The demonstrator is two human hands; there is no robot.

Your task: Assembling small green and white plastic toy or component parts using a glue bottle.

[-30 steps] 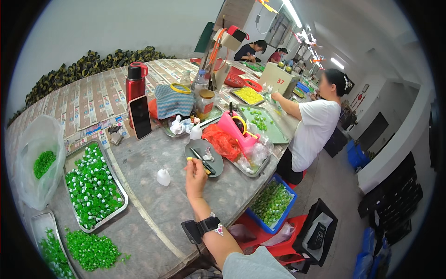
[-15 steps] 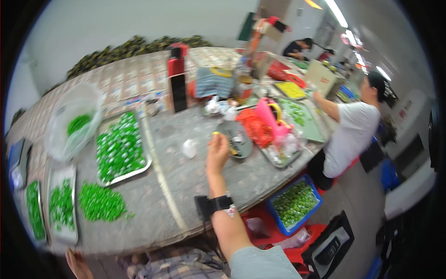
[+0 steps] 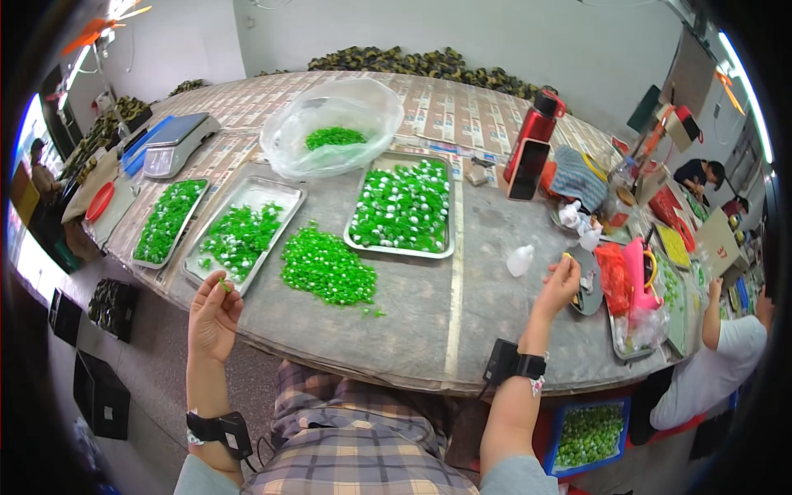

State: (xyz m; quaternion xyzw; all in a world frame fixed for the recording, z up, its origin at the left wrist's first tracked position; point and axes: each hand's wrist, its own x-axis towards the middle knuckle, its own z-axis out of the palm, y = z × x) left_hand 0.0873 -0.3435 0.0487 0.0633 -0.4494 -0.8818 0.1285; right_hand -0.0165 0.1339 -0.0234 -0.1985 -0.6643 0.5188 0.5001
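Note:
My left hand (image 3: 214, 322) is raised in front of the table's near edge, thumb and fingers pinched on a small green piece (image 3: 225, 285). Just beyond it lies a metal tray (image 3: 285, 198) partly filled with green and white pieces. A loose pile of green pieces (image 3: 330, 268) lies on the tabletop to its right. Over the right side of the table is my right hand (image 3: 559, 289), fingers closed together, with a bit of yellow (image 3: 567, 256) at the fingertips; what that is I cannot make out. A small white bottle (image 3: 520, 261) stands left of this hand, and a grey dish (image 3: 587, 285) lies right of it.
Two more trays hold green pieces: a narrow one (image 3: 139, 252) and a large one (image 3: 450, 247). Behind are a clear plastic bag (image 3: 285, 140), a scale (image 3: 169, 148), a phone (image 3: 528, 171) and a red bottle (image 3: 538, 124). A person (image 3: 718, 363) sits at right, near a blue crate (image 3: 590, 474).
The view has swung left, bringing the scale and my whole left hand into sight. That hand has come up from the lower edge, now pinching a green piece. My right hand remains closed near the dish.

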